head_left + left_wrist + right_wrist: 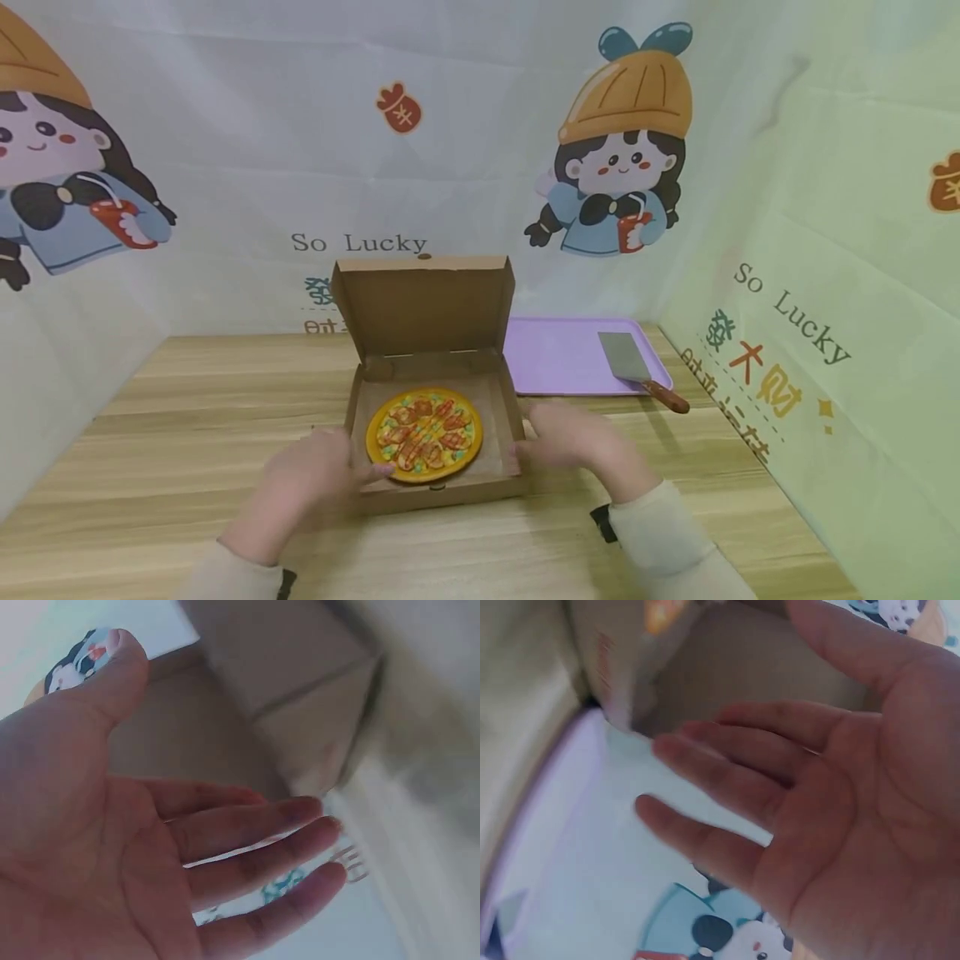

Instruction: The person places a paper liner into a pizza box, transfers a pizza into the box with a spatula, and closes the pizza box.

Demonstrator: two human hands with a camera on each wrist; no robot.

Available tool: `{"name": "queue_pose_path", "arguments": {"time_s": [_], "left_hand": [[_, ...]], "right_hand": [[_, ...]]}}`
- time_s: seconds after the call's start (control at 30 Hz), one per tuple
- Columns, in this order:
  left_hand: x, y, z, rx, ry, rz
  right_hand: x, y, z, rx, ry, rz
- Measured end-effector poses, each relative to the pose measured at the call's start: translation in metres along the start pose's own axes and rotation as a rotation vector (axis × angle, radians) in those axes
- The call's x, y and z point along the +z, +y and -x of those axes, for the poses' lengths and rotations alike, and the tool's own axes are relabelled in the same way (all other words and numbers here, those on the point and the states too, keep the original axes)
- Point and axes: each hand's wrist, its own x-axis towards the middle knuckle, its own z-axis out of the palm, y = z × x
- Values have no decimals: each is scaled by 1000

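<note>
An opened cardboard pizza box (423,312) stands on the table with its lid raised at the back. Inside it lies a round toy-like pizza (425,435) with a yellow crust and colourful toppings. My left hand (311,471) is at the box's left front side, its thumb reaching over the near edge beside the pizza. On the opposite side, my right hand (570,437) is close by the right wall. Both wrist views show spread, nearly straight fingers (255,832) and bare palms (832,802), with the box just beyond the fingertips.
Behind the box to the right lies a purple tray (555,358). A flat metal spatula (625,357) rests on it, its brown handle (666,397) sticking out past the front rim. A printed cloth (480,167) hangs around the wooden table (187,417).
</note>
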Motion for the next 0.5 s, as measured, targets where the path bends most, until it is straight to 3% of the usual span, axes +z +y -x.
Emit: {"name": "queue_pose_path", "arguments": {"time_s": [0.17,0.33,0.5], "left_hand": [[-45,-1,-18,11,68,168],[-90,-2,-40,48,211,323],[-115,0,-58,59,298,486]], "right_hand": [[-42,2,-14,-21,91,-25],[-73,1,-32,-5,186,-79],[-92,0,-53,17,256,-215]]}}
